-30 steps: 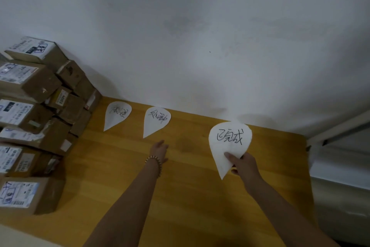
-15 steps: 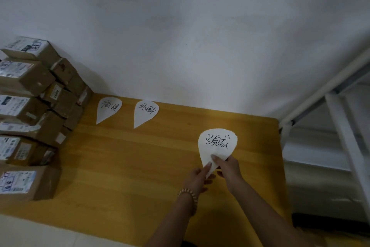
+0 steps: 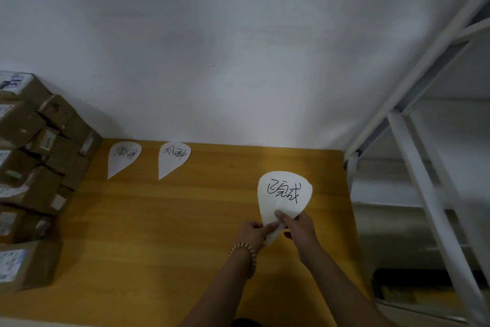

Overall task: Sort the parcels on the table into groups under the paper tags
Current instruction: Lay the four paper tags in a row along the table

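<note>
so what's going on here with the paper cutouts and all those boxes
A person is laying out teardrop-shaped paper tags on a wooden table. Both hands, the left hand and the right hand, pinch the pointed end of the third tag, on the right. Two other tags already lie flat near the wall. The parcels sit stacked at the table's left end, none sorted under a tag yet.

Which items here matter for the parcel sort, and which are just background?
Job:
- stacked parcels
- two laid tags
- third tag, held by left hand and right hand
- table

Background:
- white shelf frame
- wall
- bead bracelet
</note>
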